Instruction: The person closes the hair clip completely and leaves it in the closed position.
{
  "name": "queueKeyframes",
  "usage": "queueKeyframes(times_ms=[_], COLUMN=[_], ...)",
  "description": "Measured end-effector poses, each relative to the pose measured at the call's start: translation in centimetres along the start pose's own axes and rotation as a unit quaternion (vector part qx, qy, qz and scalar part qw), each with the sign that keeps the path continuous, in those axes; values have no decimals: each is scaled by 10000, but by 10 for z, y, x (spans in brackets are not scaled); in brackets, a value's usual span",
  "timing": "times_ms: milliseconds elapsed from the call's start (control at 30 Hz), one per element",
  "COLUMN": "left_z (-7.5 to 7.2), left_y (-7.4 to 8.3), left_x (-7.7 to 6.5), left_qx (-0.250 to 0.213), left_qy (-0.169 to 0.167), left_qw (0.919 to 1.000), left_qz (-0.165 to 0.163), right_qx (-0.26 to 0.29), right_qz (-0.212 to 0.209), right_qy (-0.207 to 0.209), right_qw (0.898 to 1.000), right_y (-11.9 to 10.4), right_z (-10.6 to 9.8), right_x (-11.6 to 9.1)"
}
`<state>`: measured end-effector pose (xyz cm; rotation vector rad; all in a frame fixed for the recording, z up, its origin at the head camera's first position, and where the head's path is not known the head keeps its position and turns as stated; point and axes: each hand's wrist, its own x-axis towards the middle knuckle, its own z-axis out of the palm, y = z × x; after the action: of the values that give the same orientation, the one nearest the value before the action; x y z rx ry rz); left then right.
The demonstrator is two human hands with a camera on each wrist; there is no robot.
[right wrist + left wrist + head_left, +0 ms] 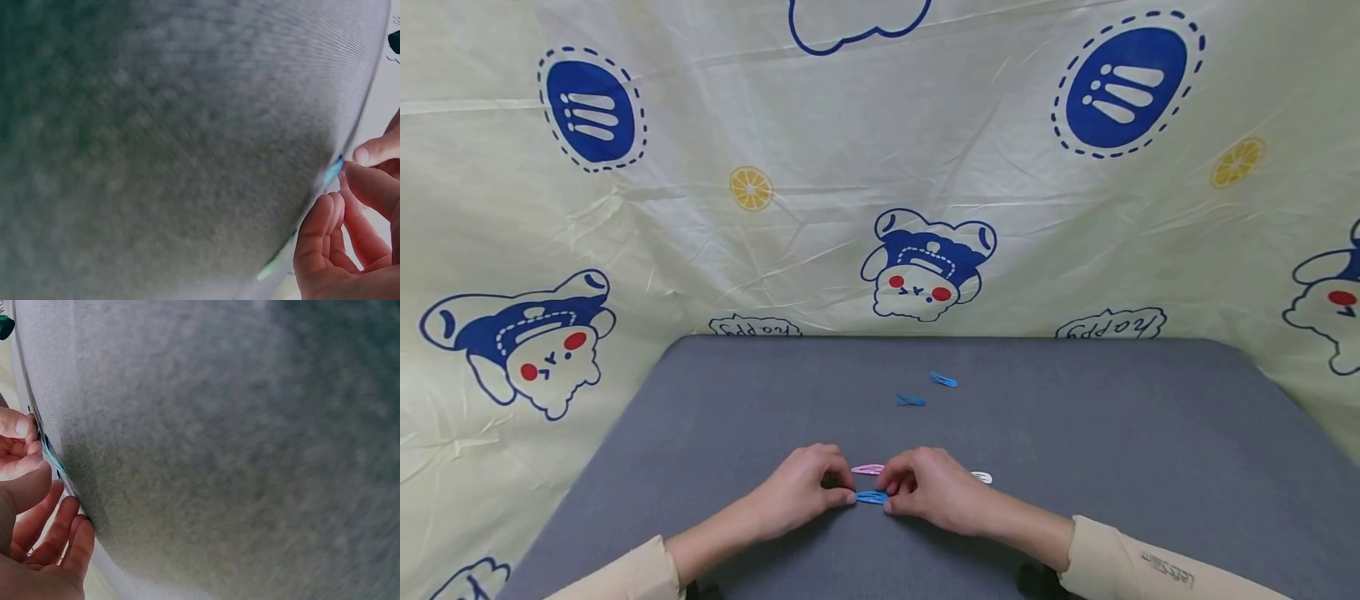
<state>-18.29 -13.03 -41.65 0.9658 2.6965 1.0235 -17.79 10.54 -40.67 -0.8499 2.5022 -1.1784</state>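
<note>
A blue snap hair clip (pixel 871 497) lies crosswise between the two hands, close over the grey table (pixel 760 392). At its left end, the thumb and index finger of my left hand (pixel 805 492) pinch it. My right hand (pixel 943 493) pinches the right end in the same way. Just behind this clip is a pink hair clip (pixel 868 469), partly covered by the right hand. A white hair clip (pixel 982 477) shows past the right hand's knuckles. In the right wrist view the blue clip (pixel 334 171) appears at the fingertips.
Farther back on the table lie two more blue hair clips, one (pixel 911 400) nearer and one (pixel 943 380) behind it to the right. A pale printed cloth (pixel 820 250) hangs beyond the table's far edge.
</note>
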Motion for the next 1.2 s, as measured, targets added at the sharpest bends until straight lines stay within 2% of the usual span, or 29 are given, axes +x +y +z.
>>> queueKeyframes(times_ms=[133, 333, 600, 833, 933, 1200], left_z=[-3, -9, -17, -21, -22, -26], left_y=[2, 6, 8, 7, 6, 1], left_x=[3, 9, 24, 39, 48, 70], left_qx=[-97, 0, -34, -95, -132, -140], left_qy=[1, 189, 458, 601, 618, 343], left_qw=[10000, 9998, 9989, 9981, 9978, 9993], left_qz=[-7, 35, 62, 87, 176, 50], right_qx=[106, 235, -196, -369, -495, -1007], right_qz=[107, 239, -7, -94, -106, -97], right_qy=[68, 98, 499, 678, 795, 846], right_qw=[9999, 9994, 9986, 9970, 9955, 9913], right_y=[-3, -3, 0, 5, 9, 22], right_z=[-6, -15, -30, -48, -54, -74], right_x=[-5, -12, -18, -14, -11, -1])
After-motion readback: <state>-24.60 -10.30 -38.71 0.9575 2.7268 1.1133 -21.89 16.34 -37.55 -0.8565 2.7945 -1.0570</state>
